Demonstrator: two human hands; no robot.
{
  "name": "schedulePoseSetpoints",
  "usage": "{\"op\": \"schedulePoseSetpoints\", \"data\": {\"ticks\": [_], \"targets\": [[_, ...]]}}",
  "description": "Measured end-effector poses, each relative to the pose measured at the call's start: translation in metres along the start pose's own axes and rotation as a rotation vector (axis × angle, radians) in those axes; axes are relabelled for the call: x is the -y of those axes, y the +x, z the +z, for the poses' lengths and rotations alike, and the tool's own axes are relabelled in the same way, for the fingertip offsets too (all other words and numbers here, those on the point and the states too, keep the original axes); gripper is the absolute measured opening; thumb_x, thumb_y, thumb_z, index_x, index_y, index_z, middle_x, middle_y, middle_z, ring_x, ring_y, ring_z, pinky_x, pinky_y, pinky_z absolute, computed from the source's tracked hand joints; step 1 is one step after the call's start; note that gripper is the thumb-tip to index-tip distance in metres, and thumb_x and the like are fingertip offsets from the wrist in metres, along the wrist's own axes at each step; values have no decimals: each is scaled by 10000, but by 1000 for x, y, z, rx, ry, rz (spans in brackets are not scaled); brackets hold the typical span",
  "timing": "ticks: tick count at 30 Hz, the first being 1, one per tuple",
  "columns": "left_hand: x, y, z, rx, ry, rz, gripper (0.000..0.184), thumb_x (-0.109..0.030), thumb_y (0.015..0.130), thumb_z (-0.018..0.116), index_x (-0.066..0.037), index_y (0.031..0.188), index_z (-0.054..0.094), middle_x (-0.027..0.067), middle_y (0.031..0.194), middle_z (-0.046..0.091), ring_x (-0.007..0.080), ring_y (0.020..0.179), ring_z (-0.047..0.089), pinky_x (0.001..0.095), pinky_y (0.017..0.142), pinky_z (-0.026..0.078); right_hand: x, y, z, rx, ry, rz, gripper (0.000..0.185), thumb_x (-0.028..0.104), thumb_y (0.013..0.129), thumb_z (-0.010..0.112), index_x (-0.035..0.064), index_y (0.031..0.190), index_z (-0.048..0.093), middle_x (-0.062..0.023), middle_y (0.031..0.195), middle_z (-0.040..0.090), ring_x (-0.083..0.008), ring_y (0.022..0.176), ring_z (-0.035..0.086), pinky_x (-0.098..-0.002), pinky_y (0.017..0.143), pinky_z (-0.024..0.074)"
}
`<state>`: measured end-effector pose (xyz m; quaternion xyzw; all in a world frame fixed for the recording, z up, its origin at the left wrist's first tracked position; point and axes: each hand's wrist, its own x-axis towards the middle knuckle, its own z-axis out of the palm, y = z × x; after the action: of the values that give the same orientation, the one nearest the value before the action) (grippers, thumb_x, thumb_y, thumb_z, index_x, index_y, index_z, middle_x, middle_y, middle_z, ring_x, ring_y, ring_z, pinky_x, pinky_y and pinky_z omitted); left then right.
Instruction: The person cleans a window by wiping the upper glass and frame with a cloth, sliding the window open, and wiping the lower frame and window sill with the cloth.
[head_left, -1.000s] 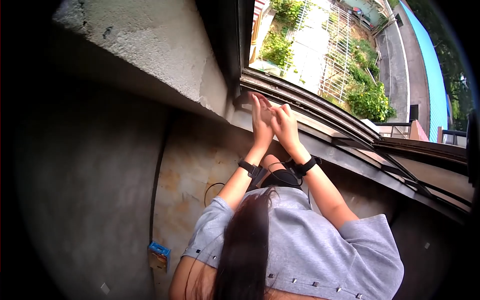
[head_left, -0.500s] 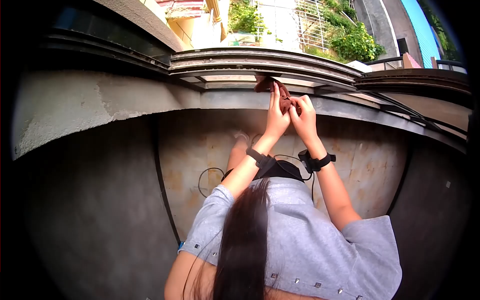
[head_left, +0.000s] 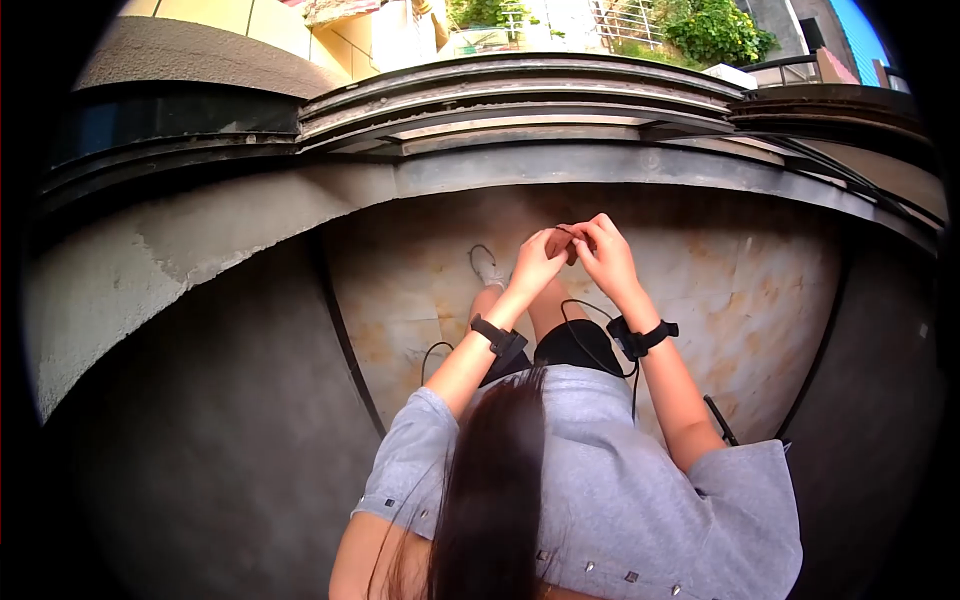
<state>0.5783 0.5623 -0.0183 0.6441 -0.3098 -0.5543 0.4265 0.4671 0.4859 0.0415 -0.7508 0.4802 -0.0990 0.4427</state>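
A reddish-brown cloth (head_left: pixel 570 250) shows in small part between my two hands, in front of my body and below the window sill. My left hand (head_left: pixel 541 258) has its fingers closed on the cloth's left side. From the right, my right hand (head_left: pixel 606 252) pinches the same cloth, its fingertips close to those of my left hand. Most of the cloth is hidden by the fingers. Both hands are apart from the grey sill (head_left: pixel 520 168) and the window track (head_left: pixel 520 88).
Dark window frame bars (head_left: pixel 850 180) stand at the right. A rough concrete ledge (head_left: pixel 120 280) runs along the left. Dark walls flank the stained tile floor (head_left: pixel 700 290). Black cables (head_left: pixel 598 358) hang near my wrists. Plants and a railing show outside.
Both hands have come back from the window track with the cloth, which is now bunched smaller between them. The view has turned left and tilted down towards the floor.
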Motion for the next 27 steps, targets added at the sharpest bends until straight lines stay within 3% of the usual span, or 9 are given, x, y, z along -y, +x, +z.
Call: {"op": "schedulePoseSetpoints", "data": {"ticks": [4, 7, 10, 15, 16, 18, 22, 25, 27], "targets": [[21, 5, -21, -3, -71, -27, 232, -5, 732, 560, -4, 964, 571, 53, 869, 620, 88, 818, 563, 228, 734, 453, -2, 5, 26, -23, 38, -13, 160, 61, 726, 570, 29, 883, 571, -89, 857, 515, -263, 790, 539, -330, 687, 452], [39, 14, -44, 122, -166, -143, 200, -25, 763, 525, 13, 955, 567, 45, 782, 607, 74, 696, 554, 218, 607, 460, -7, 16, 53, -106, -105, -301, 221, 67, 723, 575, 4, 931, 532, -119, 997, 538, -241, 815, 544, -317, 731, 437], [52, 27, -69, 189, -140, -138, 205, -88, 776, 500, 0, 942, 582, 25, 723, 589, 67, 575, 501, 191, 493, 407, -27, 34, 84, 86, 246, -74, 288, 83, 737, 564, 21, 1007, 488, -154, 1037, 530, -294, 945, 524, -341, 803, 426], [110, 74, -82, -21, -80, 89, 268, -24, 709, 484, 15, 954, 584, 28, 736, 584, 88, 706, 551, 216, 640, 456, -101, 84, 144, 379, 750, -47, 379, 143, 879, 457, 50, 1237, 373, -112, 1135, 528, -189, 1026, 515, -310, 865, 412], [125, 87, -86, 12, -15, 112, 308, -8, 701, 518, 19, 1004, 563, 133, 868, 620, 134, 854, 584, 249, 748, 445, -114, 94, 152, 434, 771, -84, 383, 147, 890, 445, 52, 1252, 363, -110, 1149, 521, -173, 1036, 508, -309, 867, 410], [150, 110, -78, -130, 100, 257, 258, -30, 687, 552, 17, 940, 564, 135, 806, 600, 207, 778, 603, 292, 694, 460, -140, 109, 167, 448, 854, 79, 336, 101, 862, 470, 21, 1186, 430, -112, 1074, 563, -136, 984, 530, -292, 831, 431], [207, 168, -75, -604, 571, 701, 209, -140, 675, 636, -44, 820, 522, 121, 670, 490, 332, 580, 475, 394, 524, 400, -159, 137, 209, -110, 482, -231, 327, -17, 727, 496, -12, 1053, 519, -110, 948, 616, -171, 816, 599, -278, 717, 462], [244, 200, -66, -831, 632, 834, 172, -164, 706, 636, -70, 772, 508, 89, 655, 494, 270, 553, 495, 356, 481, 398, -183, 152, 232, -238, 335, -393, 386, -36, 651, 508, 11, 1033, 530, -162, 918, 594, -322, 830, 589, -328, 723, 470], [261, 214, -60, -922, 703, 903, 166, -166, 715, 632, -73, 766, 504, 75, 640, 489, 254, 527, 485, 343, 460, 389, -202, 159, 240, -251, 332, -447, 382, -37, 649, 510, 13, 1028, 534, -162, 921, 597, -317, 837, 592, -326, 729, 470]]}}
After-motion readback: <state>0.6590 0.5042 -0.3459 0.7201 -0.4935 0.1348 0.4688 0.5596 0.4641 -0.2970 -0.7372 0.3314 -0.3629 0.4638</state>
